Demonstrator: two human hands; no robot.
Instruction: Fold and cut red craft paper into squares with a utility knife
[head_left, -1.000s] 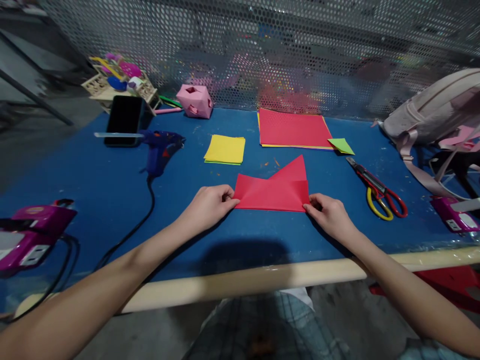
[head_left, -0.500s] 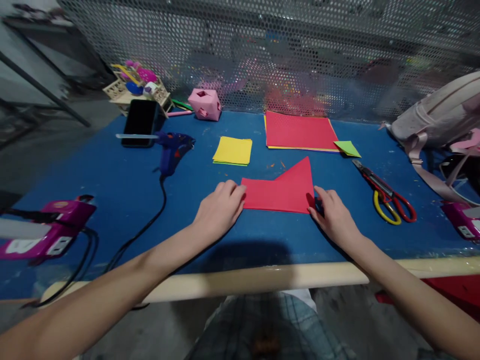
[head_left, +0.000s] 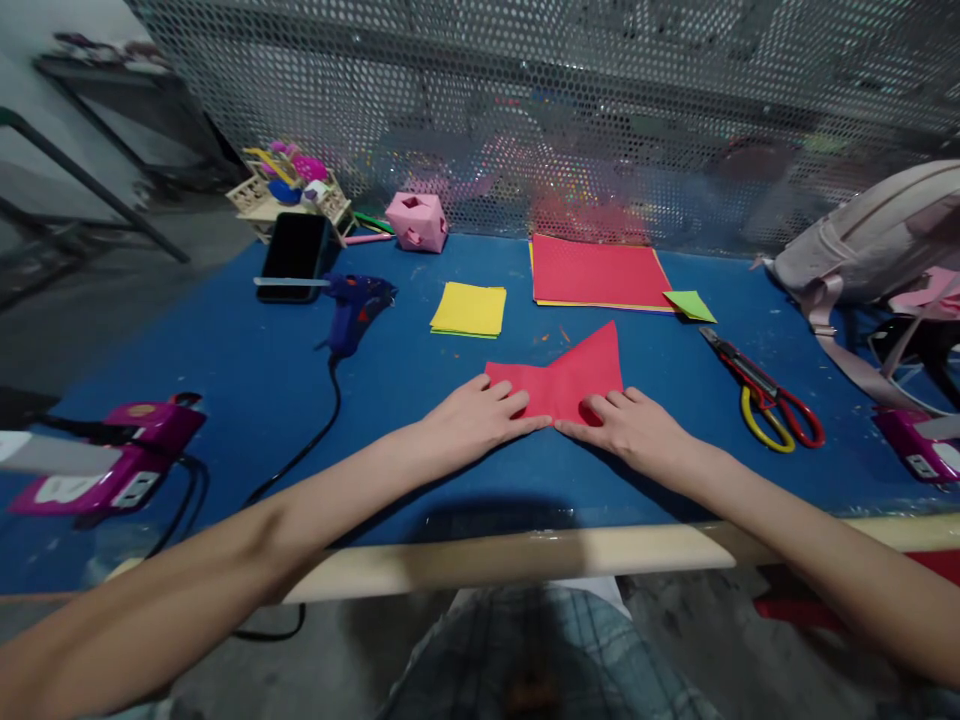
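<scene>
One purple socket block [head_left: 154, 445] sits at the left of your blue tabletop [head_left: 225, 400], with a small wooden stand [head_left: 259, 208] of colorful pieces farther back. A dark phone [head_left: 296, 245] leans or lies against it; which, you cannot tell from this angle. Just to the right, a corded glue gun [head_left: 351, 312] rests with its pale stick across the phone's near end. Behind, a pink paper ball [head_left: 431, 230] stands by the metal mesh, and a stack of yellow squares [head_left: 469, 308] lies nearer you.

At center, your left hand [head_left: 480, 415] spreads its fingers over the red paper [head_left: 561, 382], thumb along the near edge. The folded sheet lies flat before you, its right part rising to a point away from you. Your right hand [head_left: 626, 425] mirrors the left, fingers loosely curved, thumbs nearly meeting; neither appears to grip. You seem to be pressing the crease; the next move likely calls for even pressure outward along that edge, layers kept aligned.

Farther right lie red sheets [head_left: 592, 272], a folded green piece [head_left: 690, 305], red-and-yellow-handled scissors [head_left: 742, 370] and a pale backpack [head_left: 847, 240].
</scene>
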